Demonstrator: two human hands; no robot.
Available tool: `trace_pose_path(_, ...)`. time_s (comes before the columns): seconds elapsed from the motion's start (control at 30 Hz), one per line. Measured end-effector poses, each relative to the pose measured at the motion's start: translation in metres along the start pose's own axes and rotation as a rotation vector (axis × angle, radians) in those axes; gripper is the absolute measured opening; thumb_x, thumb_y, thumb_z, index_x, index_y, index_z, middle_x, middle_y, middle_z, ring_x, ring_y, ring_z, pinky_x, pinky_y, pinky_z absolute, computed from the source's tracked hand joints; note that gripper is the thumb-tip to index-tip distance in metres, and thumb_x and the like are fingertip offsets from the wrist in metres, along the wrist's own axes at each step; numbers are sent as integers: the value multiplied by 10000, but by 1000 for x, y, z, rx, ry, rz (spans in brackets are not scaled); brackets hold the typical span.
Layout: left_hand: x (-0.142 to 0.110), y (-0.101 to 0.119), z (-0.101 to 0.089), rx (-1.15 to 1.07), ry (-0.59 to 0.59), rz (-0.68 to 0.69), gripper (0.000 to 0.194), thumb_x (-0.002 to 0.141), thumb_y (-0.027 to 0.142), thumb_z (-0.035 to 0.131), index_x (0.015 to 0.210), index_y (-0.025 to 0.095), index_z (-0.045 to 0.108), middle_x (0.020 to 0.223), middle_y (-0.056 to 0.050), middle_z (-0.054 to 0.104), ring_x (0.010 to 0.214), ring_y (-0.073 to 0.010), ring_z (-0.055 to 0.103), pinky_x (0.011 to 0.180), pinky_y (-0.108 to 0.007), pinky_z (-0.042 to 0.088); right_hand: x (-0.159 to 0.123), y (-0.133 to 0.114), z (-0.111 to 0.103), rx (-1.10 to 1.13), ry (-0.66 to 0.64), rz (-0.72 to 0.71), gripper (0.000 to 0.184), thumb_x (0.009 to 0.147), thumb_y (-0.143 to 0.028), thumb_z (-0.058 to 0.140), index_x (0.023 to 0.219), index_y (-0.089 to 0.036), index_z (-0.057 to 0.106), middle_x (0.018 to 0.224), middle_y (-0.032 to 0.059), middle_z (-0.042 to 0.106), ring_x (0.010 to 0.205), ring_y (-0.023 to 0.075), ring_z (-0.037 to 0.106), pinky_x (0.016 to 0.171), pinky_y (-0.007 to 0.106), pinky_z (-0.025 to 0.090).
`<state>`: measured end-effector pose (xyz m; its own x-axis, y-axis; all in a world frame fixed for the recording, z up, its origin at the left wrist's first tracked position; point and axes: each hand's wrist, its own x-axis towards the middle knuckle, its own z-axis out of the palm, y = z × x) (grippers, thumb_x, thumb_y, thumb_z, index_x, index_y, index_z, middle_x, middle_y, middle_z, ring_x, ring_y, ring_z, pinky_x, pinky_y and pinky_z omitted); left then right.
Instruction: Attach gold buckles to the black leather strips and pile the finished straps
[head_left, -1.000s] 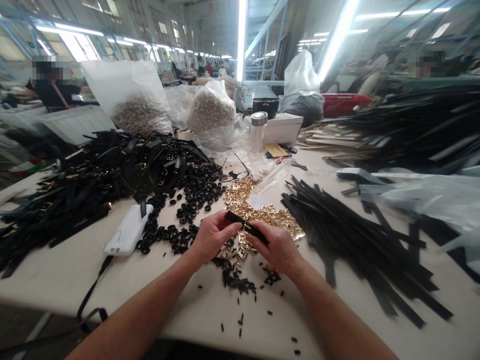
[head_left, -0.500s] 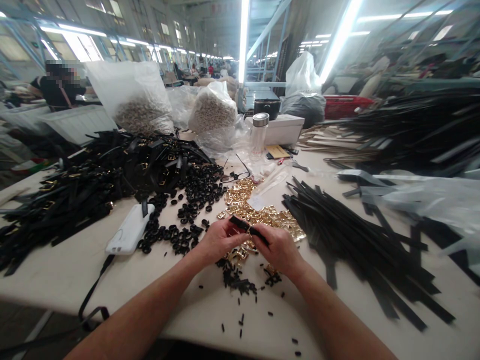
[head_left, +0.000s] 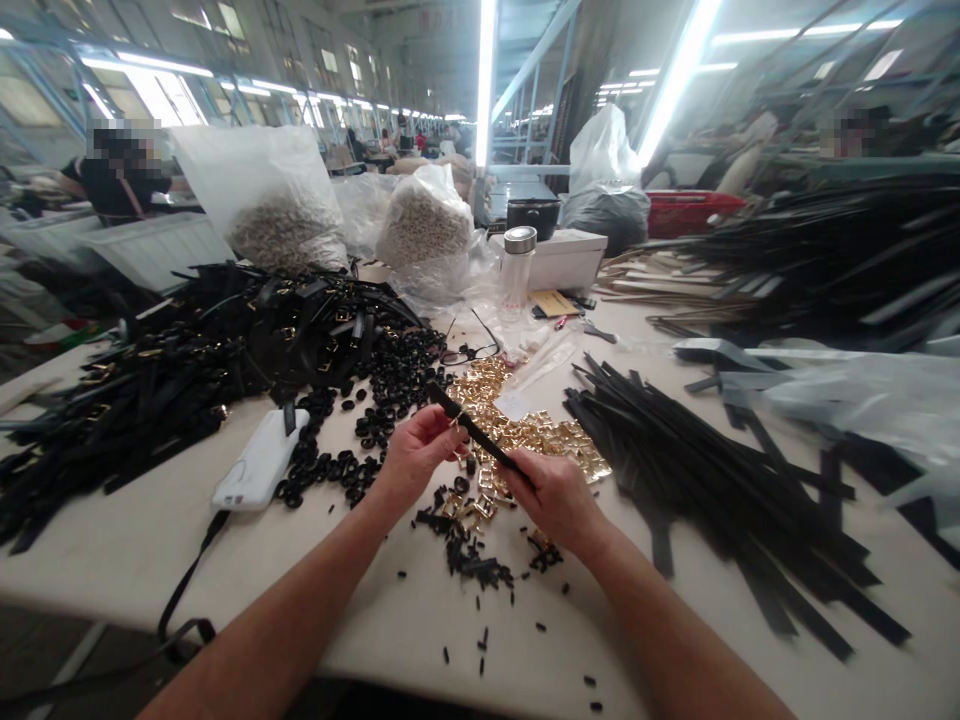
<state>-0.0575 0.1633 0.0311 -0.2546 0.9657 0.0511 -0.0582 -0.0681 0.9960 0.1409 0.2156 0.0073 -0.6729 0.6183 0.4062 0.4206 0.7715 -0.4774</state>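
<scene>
My right hand (head_left: 559, 500) is closed around the near end of a black strap (head_left: 484, 440), which slants up to the left over the table. On the strap's far part sits a small gold buckle (head_left: 459, 416). My left hand (head_left: 420, 455) pinches at this buckle with thumb and fingers; the exact grip is partly hidden. Beneath and behind the hands lies a heap of gold buckles (head_left: 559, 437). Black strap loops (head_left: 379, 425) are scattered to the left. Short black bits (head_left: 480, 568) lie on the table just in front of the hands.
Finished-looking black straps with buckles (head_left: 255, 330) are piled at left, beside a white power bank (head_left: 262, 460) with a cable. Loose black straps (head_left: 720, 480) lie at right. Behind stand a glass bottle (head_left: 517, 270), eyeglasses (head_left: 472, 350) and filled plastic bags (head_left: 427, 220).
My left hand has moved a little left and up, away from my right hand. More of the strap now shows between them, and the buckle is farther from my right hand.
</scene>
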Motion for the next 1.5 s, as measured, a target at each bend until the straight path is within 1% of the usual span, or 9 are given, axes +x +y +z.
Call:
trace_pose_path(0.2,-7,-18,8,82,-248,-52,283,733,363,747,925,160,705,812,-37,719,722,-159,644,675,-285,528,-1,2,3,-4,-5,-6,249,976,-310,418,885,-192,617,709,18,661,598,127,581,578,229,352)
trace_pose_path(0.33,-10,-17,11,110,-292,-74,278,770,383,709,934,160,728,818,-45,732,715,-161,644,650,-277,514,-1,1,2,4,-24,-4,247,976,-314,421,928,-194,632,725,24,673,621,139,608,590,232,369)
trace_pose_path(0.5,-6,-8,9,67,-178,-106,300,730,434,724,803,143,711,671,-34,696,597,-143,617,561,-259,499,0,0,1,17,-45,10,203,951,-344,485,877,-202,609,744,18,674,623,133,598,591,228,370)
trace_pose_path(0.73,1,-2,-4,-39,68,-14,269,799,419,672,807,151,664,675,-15,688,600,-120,640,574,-220,503,0,1,3,-26,-65,30,144,922,-315,535,845,-209,597,706,-1,662,573,125,572,548,231,338)
trace_pose_path(1.07,13,10,-19,-307,379,129,300,702,417,756,758,163,606,588,31,662,518,-92,636,509,-174,486,0,2,4,33,-84,43,94,914,-273,560,889,-225,637,796,-3,719,636,121,638,611,216,417)
trace_pose_path(1.17,15,15,-26,-364,460,194,290,699,399,759,798,177,598,681,31,696,544,-80,646,514,-162,483,0,3,5,33,-87,36,76,907,-256,572,886,-223,638,804,-4,721,657,124,646,623,215,424)
trace_pose_path(1.27,16,16,-27,-359,449,158,314,713,374,746,936,195,616,821,16,719,586,-72,657,531,-158,481,-1,4,6,39,-87,23,74,908,-243,568,886,-222,635,809,-3,720,665,124,647,627,214,428)
trace_pose_path(1.37,14,12,-23,-317,376,83,378,730,342,734,1057,203,606,863,8,712,615,-73,657,547,-161,482,-1,4,6,39,-85,16,92,919,-250,547,899,-223,633,816,2,721,672,127,650,629,216,431)
trace_pose_path(1.5,10,5,-15,-150,228,67,348,787,337,684,1090,192,593,894,-15,695,676,-96,661,581,-188,500,0,3,5,36,-92,18,100,922,-263,546,886,-225,630,815,-1,718,669,127,645,627,220,428)
